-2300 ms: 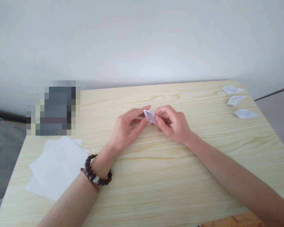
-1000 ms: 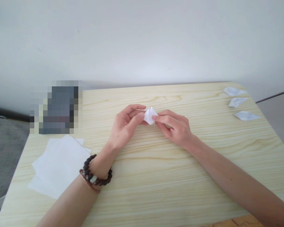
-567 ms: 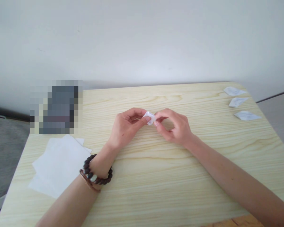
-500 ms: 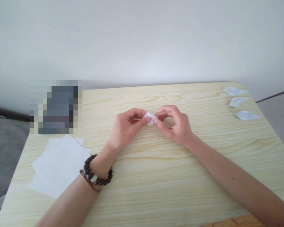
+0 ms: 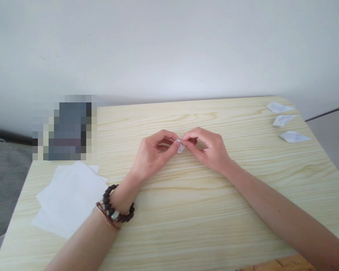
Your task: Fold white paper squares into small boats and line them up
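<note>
A small folded piece of white paper [image 5: 180, 148] is pinched between both hands, above the middle of the table. My left hand [image 5: 155, 154] grips its left side, thumb in front and fingers behind. From the right, my right hand [image 5: 209, 148] pinches the paper's upper edge with thumb and forefinger. The fingertips of the two hands nearly meet and cover most of the paper; only its lower tip shows. Dark beads and a brown cord circle my left wrist.
Three pointed folded paper pieces [image 5: 295, 136] lie in a column at the table's far right. Several loose white sheets [image 5: 70, 195] overlap at the left, partly under my left forearm. Behind them is a blurred dark object [image 5: 69, 130]. A pale wall [image 5: 169, 49] rises behind the wood-grain table [image 5: 186, 226].
My right hand has moved slightly left, its fingers closing onto the paper's upper edge. Less of the paper shows, and the fingertips of both hands are closer together.
</note>
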`<state>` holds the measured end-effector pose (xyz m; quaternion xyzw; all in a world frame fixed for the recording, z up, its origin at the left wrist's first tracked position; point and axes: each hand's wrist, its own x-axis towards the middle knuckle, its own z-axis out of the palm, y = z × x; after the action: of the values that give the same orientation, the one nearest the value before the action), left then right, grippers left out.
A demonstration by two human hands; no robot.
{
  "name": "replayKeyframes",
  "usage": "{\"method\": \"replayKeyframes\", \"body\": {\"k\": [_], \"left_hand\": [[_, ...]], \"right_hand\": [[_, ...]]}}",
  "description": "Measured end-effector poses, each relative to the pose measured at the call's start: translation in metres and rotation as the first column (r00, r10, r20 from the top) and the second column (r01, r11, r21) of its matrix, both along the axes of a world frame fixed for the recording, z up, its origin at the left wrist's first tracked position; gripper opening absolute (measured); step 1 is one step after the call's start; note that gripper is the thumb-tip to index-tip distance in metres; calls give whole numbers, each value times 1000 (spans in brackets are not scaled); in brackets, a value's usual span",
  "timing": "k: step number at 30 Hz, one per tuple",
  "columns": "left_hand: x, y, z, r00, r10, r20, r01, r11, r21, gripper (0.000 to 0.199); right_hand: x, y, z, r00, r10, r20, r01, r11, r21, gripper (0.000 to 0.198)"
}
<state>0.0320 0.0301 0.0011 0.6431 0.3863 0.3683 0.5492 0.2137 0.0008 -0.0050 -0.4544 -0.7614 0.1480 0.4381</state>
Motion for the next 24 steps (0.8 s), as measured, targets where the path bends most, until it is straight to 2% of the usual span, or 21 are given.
{"method": "replayKeyframes", "body": {"k": [6, 11, 16, 24], "left_hand": [[-2, 2, 1, 1000, 13, 26, -12, 1000, -13, 14], [-1, 3, -4, 998, 49, 45, -48, 998, -34, 18], [1, 3, -3, 997, 69, 39, -68, 997, -31, 17], [-2, 1, -4, 1000, -17, 26, 17, 1000, 10, 11]], "right_hand": [[-2, -1, -1, 998, -54, -21, 56, 994, 97, 7], [-3, -1, 0, 995, -94, -11, 95, 991, 95, 7], [-2, -2, -2, 999, -1, 41, -3, 996, 92, 14], [0, -2, -4, 994, 97, 41, -98, 995, 30, 8]]}}
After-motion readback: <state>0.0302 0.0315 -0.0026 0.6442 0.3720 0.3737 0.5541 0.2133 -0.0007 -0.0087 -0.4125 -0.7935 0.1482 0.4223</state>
